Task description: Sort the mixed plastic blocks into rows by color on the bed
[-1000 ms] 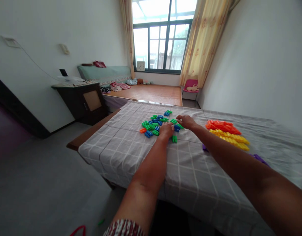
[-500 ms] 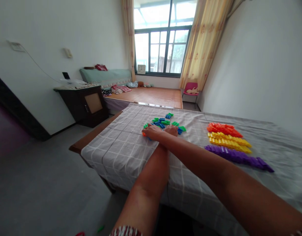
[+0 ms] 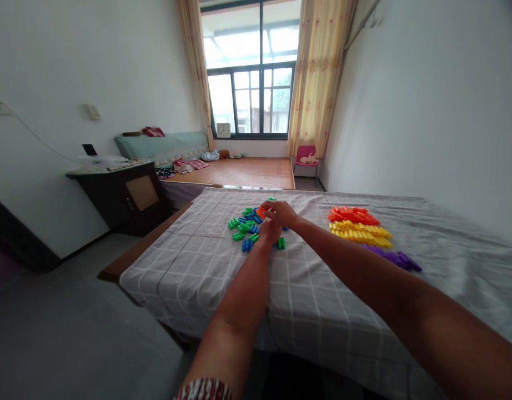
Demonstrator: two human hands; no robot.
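Observation:
A loose pile of green plastic toy pieces (image 3: 237,236) and blue plastic toy pieces (image 3: 247,245) lies on the checked cloth. Over the pile's right side, my right hand (image 3: 283,212) has its fingers closed on an orange toy piece (image 3: 261,211). My left hand (image 3: 271,229) is just below and nearer to me, down among the blue and green pieces. Its fingers are mostly hidden, so whether it grips anything does not show. To the right, rows of orange pieces (image 3: 351,215), yellow pieces (image 3: 360,233) and purple pieces (image 3: 395,258) are set side by side, the purple row partly behind my right forearm.
The grey checked cloth (image 3: 176,261) covers the table, whose brown wooden edge (image 3: 114,266) shows at the left. Beyond stand a low bed (image 3: 256,172), a dark cabinet (image 3: 135,197) and a pink chair (image 3: 306,158). White walls flank both sides.
My right hand has moved right and lifted an orange piece off the pile. My left hand has come back left and nearer, so the forearms no longer cross. The camera view has shifted.

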